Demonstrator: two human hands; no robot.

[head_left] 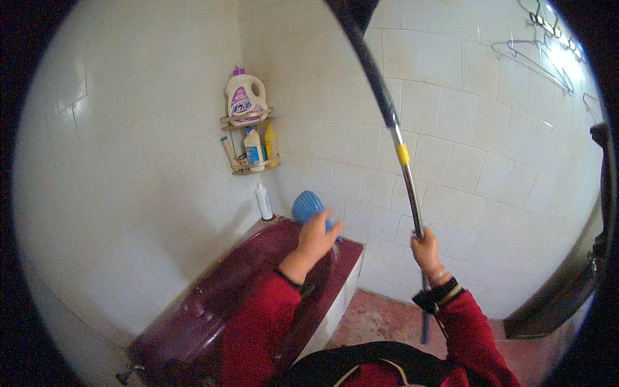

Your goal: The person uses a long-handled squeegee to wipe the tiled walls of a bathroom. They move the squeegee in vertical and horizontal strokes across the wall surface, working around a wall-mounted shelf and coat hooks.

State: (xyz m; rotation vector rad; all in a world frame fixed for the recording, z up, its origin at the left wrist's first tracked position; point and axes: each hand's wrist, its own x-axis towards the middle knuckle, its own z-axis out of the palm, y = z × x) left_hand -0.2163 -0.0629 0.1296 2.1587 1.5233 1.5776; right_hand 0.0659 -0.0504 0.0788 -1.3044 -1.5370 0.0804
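The right hand (pixel 427 253) grips a pole (pixel 411 186) that, swung left, could strike the far rack (pixel 247 170); whether the left hand (pixel 313 240) holds the blue item (pixel 305 205) is unclear.

Left hand (pixel 313 242) forward, right hand (pixel 427 253) fisted

The right hand (pixel 427 251) grips a long pole (pixel 411 193); the left hand (pixel 313 238) is at a blue ribbed object (pixel 305 205) by the far end of a maroon bathtub (pixel 345 263).
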